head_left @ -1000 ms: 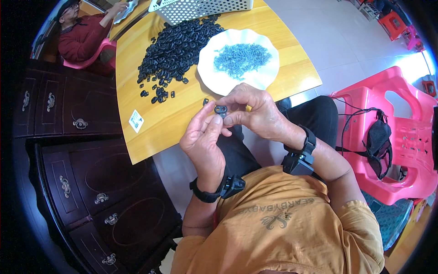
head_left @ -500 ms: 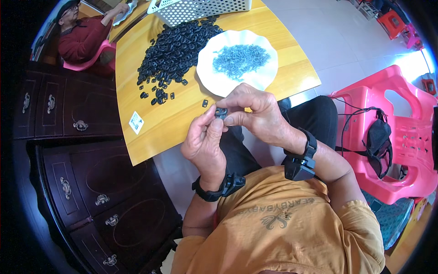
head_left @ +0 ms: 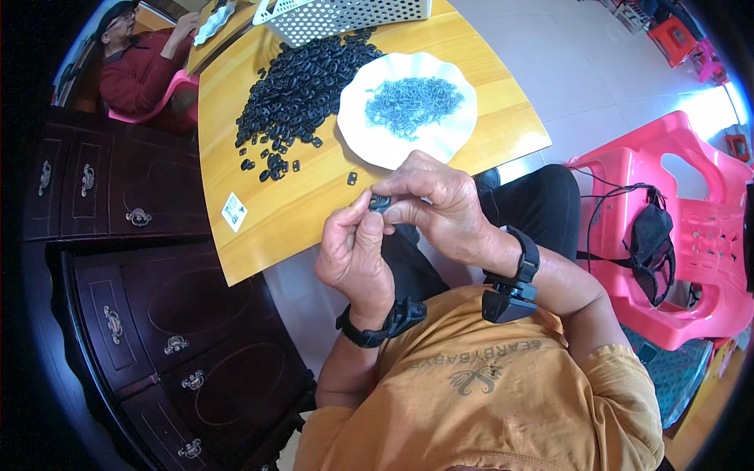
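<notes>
Carrying on yellow wooden table [head_left: 314, 204]: black ring pile [head_left: 302, 82], white plate [head_left: 369, 129] of small metal bits, white basket [head_left: 345, 16], small card [head_left: 233, 212].

a home used for piecework: carved dark wood cabinets [head_left: 141, 330], tiled floor [head_left: 581, 71], pink plastic chair [head_left: 691, 228], wooden table [head_left: 314, 196].

1. Centre of frame: the left hand [head_left: 355, 255] and right hand [head_left: 434, 206] meet, fingertips pinching a small black ring [head_left: 380, 203] between them.
2. Above them – a yellow wooden table [head_left: 298, 196] bearing a heap of black rings [head_left: 298, 86] beside a white plate [head_left: 369, 133] of small grey metal pieces [head_left: 414, 102].
3. Right edge: a pink plastic chair [head_left: 699, 235].
</notes>
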{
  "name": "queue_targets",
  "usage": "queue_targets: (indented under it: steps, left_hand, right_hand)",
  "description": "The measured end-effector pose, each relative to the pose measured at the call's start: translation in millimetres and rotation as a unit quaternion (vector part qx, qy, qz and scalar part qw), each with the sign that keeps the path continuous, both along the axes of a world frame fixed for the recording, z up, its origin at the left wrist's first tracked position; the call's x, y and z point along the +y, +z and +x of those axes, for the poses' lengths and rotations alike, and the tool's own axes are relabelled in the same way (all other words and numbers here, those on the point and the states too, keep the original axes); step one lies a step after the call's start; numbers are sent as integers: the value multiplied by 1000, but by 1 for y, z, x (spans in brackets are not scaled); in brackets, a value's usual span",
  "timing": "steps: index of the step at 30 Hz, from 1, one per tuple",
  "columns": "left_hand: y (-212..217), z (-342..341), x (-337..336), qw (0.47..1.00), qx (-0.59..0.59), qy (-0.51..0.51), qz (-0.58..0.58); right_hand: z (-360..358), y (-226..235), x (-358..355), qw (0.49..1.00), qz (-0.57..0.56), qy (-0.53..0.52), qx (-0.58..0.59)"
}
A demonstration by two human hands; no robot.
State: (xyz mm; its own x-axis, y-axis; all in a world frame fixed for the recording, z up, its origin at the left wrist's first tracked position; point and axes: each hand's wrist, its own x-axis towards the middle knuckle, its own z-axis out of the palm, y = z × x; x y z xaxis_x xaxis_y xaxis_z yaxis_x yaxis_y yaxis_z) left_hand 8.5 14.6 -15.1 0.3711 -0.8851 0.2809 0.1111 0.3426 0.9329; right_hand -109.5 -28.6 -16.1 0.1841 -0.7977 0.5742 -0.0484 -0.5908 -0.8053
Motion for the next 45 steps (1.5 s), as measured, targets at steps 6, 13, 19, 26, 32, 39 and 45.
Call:
queue_targets:
  steps: [6,13,19,26,32,39,45]
  left_hand:
    - [-4,0,0,1000,-5,11,-13]
    - [-9,-1,-2,999,-6,16,-33]
    - [-4,3,-1,999,-40,29,-3]
    - [-3,10,-5,997,-77,22,-9]
    - [0,28,-13,995,-40,-8,93]
    - [-22,62,-40,958,-262,26,113]
    - [-23,51,-61,820,-564,63,82]
  right_hand:
    - [6,-4,1,999,-42,-25,-10]
    - [8,-3,0,996,-64,-52,22]
    - [7,4,-4,996,-65,-42,47]
    - [6,8,-3,999,12,0,51]
    - [-2,18,-18,985,161,10,62]
    - [-37,52,-123,979,21,-126,161]
    - [-39,98,-202,921,-69,-293,247]
